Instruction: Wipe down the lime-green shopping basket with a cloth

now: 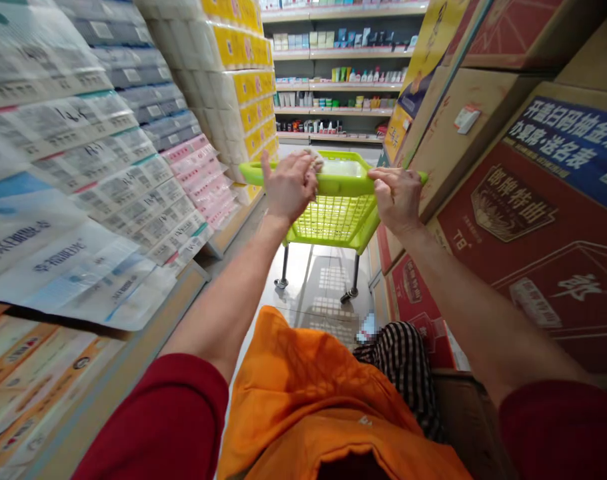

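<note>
A lime-green shopping trolley (336,223) with a latticed basket is stood upright on metal legs and casters on a tiled aisle floor (316,283). Its thick handle bar (346,183) is gripped by the right hand (396,200), and a small white cloth (313,159) is held against the bar's top by the left hand (289,187).

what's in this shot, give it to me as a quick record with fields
place: shop aisle
left hand: on the rim of the green cart, thumb raised, touching a white cloth
right hand: gripping the cart rim
cart: on wheels, ahead of the person
left side: stacked toilet paper packs
right side: printed cardboard boxes
ahead: shelves of bottles and boxes
clothing: red sleeves, orange vest
</note>
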### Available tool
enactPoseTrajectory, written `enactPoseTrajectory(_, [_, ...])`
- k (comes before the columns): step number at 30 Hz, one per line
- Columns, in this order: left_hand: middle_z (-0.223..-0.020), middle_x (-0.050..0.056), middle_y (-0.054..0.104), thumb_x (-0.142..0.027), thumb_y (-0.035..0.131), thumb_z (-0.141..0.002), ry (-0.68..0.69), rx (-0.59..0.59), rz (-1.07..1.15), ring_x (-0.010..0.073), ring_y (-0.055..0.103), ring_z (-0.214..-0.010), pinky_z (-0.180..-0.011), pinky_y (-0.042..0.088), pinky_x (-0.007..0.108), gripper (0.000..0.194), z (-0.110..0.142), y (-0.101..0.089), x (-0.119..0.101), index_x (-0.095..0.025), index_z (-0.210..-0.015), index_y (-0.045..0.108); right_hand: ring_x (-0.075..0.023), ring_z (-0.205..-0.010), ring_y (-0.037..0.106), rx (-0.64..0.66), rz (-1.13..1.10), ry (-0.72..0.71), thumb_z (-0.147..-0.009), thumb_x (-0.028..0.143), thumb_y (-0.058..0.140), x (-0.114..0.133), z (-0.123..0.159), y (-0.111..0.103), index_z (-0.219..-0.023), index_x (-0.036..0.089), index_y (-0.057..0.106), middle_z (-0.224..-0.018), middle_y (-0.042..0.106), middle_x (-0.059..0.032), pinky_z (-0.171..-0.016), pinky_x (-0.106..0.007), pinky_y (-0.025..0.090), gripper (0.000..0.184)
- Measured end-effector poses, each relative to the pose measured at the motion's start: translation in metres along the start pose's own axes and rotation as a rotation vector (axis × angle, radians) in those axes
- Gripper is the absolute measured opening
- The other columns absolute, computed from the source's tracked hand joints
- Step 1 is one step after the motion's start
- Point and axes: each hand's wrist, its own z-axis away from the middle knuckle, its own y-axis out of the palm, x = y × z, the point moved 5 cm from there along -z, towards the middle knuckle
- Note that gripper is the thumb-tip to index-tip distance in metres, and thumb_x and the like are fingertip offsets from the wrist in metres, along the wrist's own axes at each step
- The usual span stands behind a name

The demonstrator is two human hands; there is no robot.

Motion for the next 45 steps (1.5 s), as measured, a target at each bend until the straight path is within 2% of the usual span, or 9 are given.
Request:
enactPoseTrajectory(4, [-0.118, 0.003, 0.057, -0.026, 0.038, -0.084, -0.191, -0.068, 0.017, 0.0202, 0.043, -0.12, -0.11, 0.009, 0.048, 0.026, 0.0, -0.014, 0.049, -0.023, -0.104, 0.055, -0.0169, -0.092, 0.059, -0.042, -0.049, 0.019, -0.084, 0.02, 0.038, -0.007, -0.001, -0.009, -0.086, 0.018, 0.065, -0.088, 0.065, 0.0007, -0.089, -0.043, 0.035, 0.027])
enactPoseTrajectory(12, [-0.116, -0.001, 0.057, -0.025, 0.035, -0.084, 0.1, 0.104, 0.08, 0.019, 0.044, -0.118, -0.109, 0.007, 0.05, 0.027, -0.003, 0.021, -0.046, -0.024, -0.104, 0.054, -0.0168, -0.085, 0.06, -0.085, -0.049, 0.068, -0.086, 0.027, 0.037, -0.013, 0.002, -0.011, -0.085, 0.018, 0.064, -0.087, 0.067, -0.0019, -0.083, -0.039, 0.041, 0.028])
enactPoseTrajectory(19, [-0.107, 0.003, 0.063, -0.025, 0.039, -0.083, -0.195, -0.049, 0.0, 0.0201, 0.051, -0.11, -0.108, 0.014, 0.049, 0.023, 0.0, -0.017, 0.019, -0.023, -0.094, 0.059, -0.0167, -0.079, 0.059, -0.105, -0.018, 0.119, -0.082, 0.023, 0.036, -0.003, 0.001, -0.015, -0.084, 0.019, 0.064, -0.081, 0.067, -0.0006, -0.077, -0.035, 0.042, 0.028])
enactPoseTrajectory(25, [-0.118, 0.001, 0.059, -0.027, 0.04, -0.084, 0.16, 0.035, -0.009, 0.0167, 0.05, -0.112, -0.111, 0.007, 0.044, 0.027, 0.012, -0.006, -0.043, -0.025, -0.103, 0.058, -0.0178, -0.076, 0.06, -0.114, -0.059, 0.16, -0.074, 0.025, 0.038, 0.019, 0.004, -0.023, -0.076, 0.021, 0.065, -0.078, 0.069, -0.0014, -0.076, -0.033, 0.042, 0.027])
enactPoseTrajectory(31, [-0.11, 0.003, 0.064, -0.025, 0.038, -0.083, -0.134, -0.086, -0.137, 0.0194, 0.057, -0.104, -0.109, 0.011, 0.048, 0.027, 0.021, -0.037, -0.002, -0.025, -0.1, 0.06, -0.0185, -0.079, 0.06, -0.132, -0.084, 0.183, -0.073, 0.026, 0.037, 0.017, 0.01, -0.032, -0.079, 0.021, 0.063, -0.079, 0.069, -0.0012, -0.08, -0.034, 0.039, 0.027])
enactPoseTrajectory(37, [-0.12, 0.001, 0.058, -0.028, 0.041, -0.083, 0.19, 0.038, -0.073, 0.0166, 0.05, -0.113, -0.11, 0.009, 0.044, 0.028, 0.023, -0.008, -0.067, -0.027, -0.106, 0.057, -0.0183, -0.081, 0.06, -0.128, -0.072, 0.117, -0.074, 0.023, 0.037, 0.017, 0.012, -0.029, -0.084, 0.02, 0.061, -0.083, 0.069, -0.0025, -0.083, -0.035, 0.036, 0.026])
enactPoseTrajectory(39, [-0.119, 0.001, 0.059, -0.028, 0.041, -0.084, 0.155, 0.03, -0.093, 0.0175, 0.052, -0.112, -0.11, 0.008, 0.046, 0.028, 0.025, -0.014, -0.056, -0.027, -0.107, 0.057, -0.0187, -0.082, 0.059, -0.124, -0.05, 0.085, -0.073, 0.021, 0.038, 0.016, 0.015, -0.028, -0.084, 0.02, 0.06, -0.085, 0.069, -0.0032, -0.085, -0.035, 0.035, 0.025])
enactPoseTrajectory(43, [-0.113, 0.005, 0.063, -0.025, 0.039, -0.083, -0.159, -0.125, -0.185, 0.0207, 0.055, -0.107, -0.107, 0.012, 0.051, 0.029, 0.036, -0.053, 0.009, -0.024, -0.103, 0.059, -0.0192, -0.088, 0.058, -0.139, -0.043, 0.057, -0.073, 0.018, 0.038, 0.017, 0.021, -0.026, -0.087, 0.02, 0.059, -0.089, 0.067, -0.0041, -0.091, -0.037, 0.031, 0.025])
enactPoseTrajectory(45, [-0.113, 0.006, 0.063, -0.024, 0.037, -0.083, -0.227, -0.181, -0.204, 0.0212, 0.055, -0.107, -0.106, 0.015, 0.052, 0.029, 0.04, -0.06, 0.021, -0.023, -0.102, 0.059, -0.0193, -0.088, 0.058, -0.16, -0.036, 0.061, -0.074, 0.018, 0.038, 0.018, 0.022, -0.025, -0.087, 0.02, 0.059, -0.088, 0.066, -0.0041, -0.091, -0.038, 0.03, 0.025])
